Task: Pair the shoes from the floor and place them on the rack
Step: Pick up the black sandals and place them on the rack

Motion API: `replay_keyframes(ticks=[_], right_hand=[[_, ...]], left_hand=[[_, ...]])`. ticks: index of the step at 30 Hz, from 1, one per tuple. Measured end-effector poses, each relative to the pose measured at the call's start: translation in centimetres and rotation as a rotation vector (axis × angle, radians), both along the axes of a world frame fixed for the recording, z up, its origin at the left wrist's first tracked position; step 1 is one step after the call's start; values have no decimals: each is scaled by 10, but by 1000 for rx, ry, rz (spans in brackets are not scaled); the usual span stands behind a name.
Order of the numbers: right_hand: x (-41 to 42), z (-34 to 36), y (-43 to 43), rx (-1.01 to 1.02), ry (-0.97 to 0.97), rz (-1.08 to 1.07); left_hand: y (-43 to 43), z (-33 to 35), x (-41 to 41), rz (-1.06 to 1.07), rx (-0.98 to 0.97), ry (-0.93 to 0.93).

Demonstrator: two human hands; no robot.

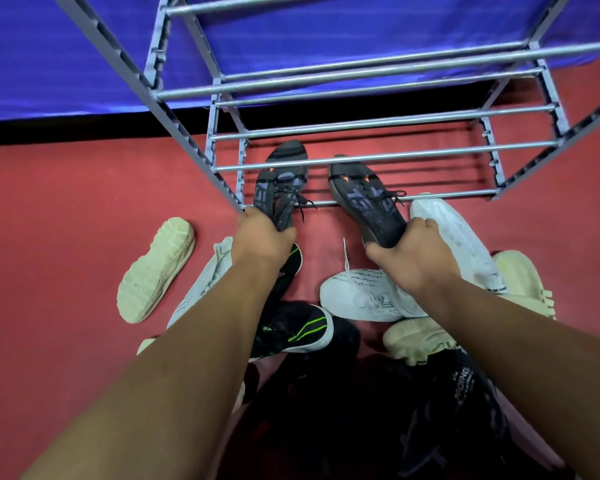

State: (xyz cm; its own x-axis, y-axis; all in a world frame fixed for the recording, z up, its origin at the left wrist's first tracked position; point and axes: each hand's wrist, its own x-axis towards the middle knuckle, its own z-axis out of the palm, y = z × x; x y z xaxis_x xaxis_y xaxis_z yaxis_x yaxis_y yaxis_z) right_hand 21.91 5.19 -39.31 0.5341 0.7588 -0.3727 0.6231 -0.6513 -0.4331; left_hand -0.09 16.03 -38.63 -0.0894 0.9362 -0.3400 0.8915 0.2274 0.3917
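A matched pair of dark grey sneakers with orange marks was held at the front of the metal shoe rack [361,157]. The left sneaker [279,183] was gripped at its heel by the left hand [262,237], fingers closed around the heel; the right sneaker [366,202] was gripped likewise by the right hand [404,252], thumb over the collar and fingers wrapped beneath. Both toes were pointed into the rack and lay over the lowest front rail [447,195], with the toe ends under the next rail up. Whether the soles were already borne by the rails could not be told. The step in hand was judged to be the seating of this pair on the bottom tier. For a good result, both sneakers were to be pushed forward together until each sole was carried by at least two rails, since a sole carried by one rail alone was likely to tip. The right sneaker was rolled outward and was to be levelled before release. The loose laces [303,202] hanging over the front rail were to be kept from snagging. The pair was to be set side by side, just apart, toward the left so that room remained. The white sneakers [364,296], the cream shoes [155,270] and the black sneaker with green stripes [291,329] lay unsorted on the red floor [66,220].
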Motion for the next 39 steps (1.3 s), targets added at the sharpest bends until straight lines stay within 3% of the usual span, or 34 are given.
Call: replay_keyframes(ticks=[12, 19, 24, 30, 39], right_hand=[[-25, -24, 111, 181, 12, 12], [-50, -37, 147, 101, 42, 306], [-50, -44, 142, 8, 134, 212], [-59, -42, 134, 76, 99, 225], [-79, -30, 84, 78, 174, 222]], left_hand=[[66, -26, 16, -57, 66, 89], [87, -44, 16, 110, -52, -7], [72, -53, 4, 43, 34, -106], [60, -56, -9, 85, 151, -237], [21, -45, -58, 40, 105, -166]])
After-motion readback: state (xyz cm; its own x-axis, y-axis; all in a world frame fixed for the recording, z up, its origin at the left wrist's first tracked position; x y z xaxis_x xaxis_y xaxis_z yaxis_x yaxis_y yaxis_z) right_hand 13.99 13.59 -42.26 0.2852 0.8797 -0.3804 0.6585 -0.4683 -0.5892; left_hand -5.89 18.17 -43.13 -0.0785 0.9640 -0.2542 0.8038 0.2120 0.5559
